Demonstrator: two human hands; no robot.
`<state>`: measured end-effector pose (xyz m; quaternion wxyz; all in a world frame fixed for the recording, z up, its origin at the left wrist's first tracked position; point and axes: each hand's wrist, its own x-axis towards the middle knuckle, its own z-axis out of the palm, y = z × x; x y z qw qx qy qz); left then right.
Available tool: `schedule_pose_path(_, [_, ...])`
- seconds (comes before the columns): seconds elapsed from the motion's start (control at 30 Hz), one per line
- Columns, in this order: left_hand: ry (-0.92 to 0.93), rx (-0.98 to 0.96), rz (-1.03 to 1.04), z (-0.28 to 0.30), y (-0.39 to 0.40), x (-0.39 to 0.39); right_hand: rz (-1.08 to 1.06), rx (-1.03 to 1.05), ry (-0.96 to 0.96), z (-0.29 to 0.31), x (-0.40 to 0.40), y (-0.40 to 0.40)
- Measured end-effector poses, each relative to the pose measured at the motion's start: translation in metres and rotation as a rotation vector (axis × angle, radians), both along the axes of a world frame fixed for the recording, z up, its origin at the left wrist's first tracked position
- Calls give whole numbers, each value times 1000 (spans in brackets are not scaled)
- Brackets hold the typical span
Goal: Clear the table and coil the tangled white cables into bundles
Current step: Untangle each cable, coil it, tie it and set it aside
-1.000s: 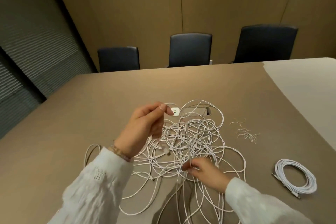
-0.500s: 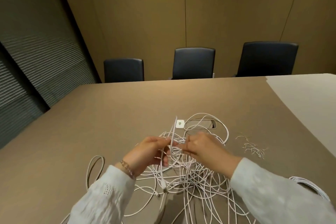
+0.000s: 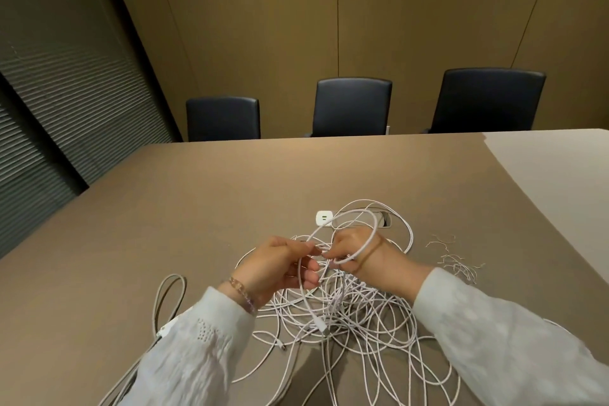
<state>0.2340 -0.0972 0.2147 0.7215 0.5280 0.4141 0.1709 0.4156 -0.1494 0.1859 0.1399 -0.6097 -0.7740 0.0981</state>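
Both hands raised over the table (image 3: 164,208), just above the tangle of white cables (image 3: 356,316).

Left hand (image 3: 276,269): thumb and forefinger pressed together, pinching one white cable strand (image 3: 301,287) at approx. the centre of the view. Remaining fingers curled loosely below the pinch. The strand drops from the pinch to a connector end (image 3: 324,330) hanging just over the tangle.

Right hand (image 3: 365,257): fingers curled, fingertips (image 3: 329,254) meeting the left hand's pinch; it holds a single loop (image 3: 362,217) of the same cable, which arches up and over the back of the hand. Exact finger spread under the loop: cannot tell, hidden by the knuckles.

Count, items in view:
- Tangle of white cables: 1 pile, centre-near on table, directly below both hands. No. of separate cables in it: cannot tell.
- Separate long loop of cable (image 3: 171,293): 1, lying flat to the left of the tangle, beside the left sleeve.
- White charger block (image 3: 324,217): 1, on table beyond the hands, touching far edge of tangle.
- Recessed table socket panel (image 3: 382,219): 1, just right of the charger.
- Small thin ties (image 3: 456,262): loose cluster to the right, apart from the tangle; too fine to count.
- Dark chairs (image 3: 352,107): 3, along the far edge.
- Bracelet (image 3: 242,293): 1, on left wrist.
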Motion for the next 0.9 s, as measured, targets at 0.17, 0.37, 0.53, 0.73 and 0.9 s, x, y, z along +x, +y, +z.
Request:
schedule_pose_path(0.17, [106, -68, -42, -32, -9, 2, -119, -50, 28, -34, -12, -24])
schedule_pose_path(0.37, [229, -160, 30, -95, -29, -1, -456, -348, 835, -99, -33, -53])
schedule_pose_path(0.53, [288, -256, 11, -138, -48, 2, -631, -615, 1160, -135, -29, -88])
schedule_pose_path(0.73, [291, -151, 65, -160, -67, 14, -832, -513, 1291, -153, -21, -121])
schedule_pose_path(0.9, [253, -114, 259, -166, -60, 11, -1016, -214, 1225, -138, 8, -128])
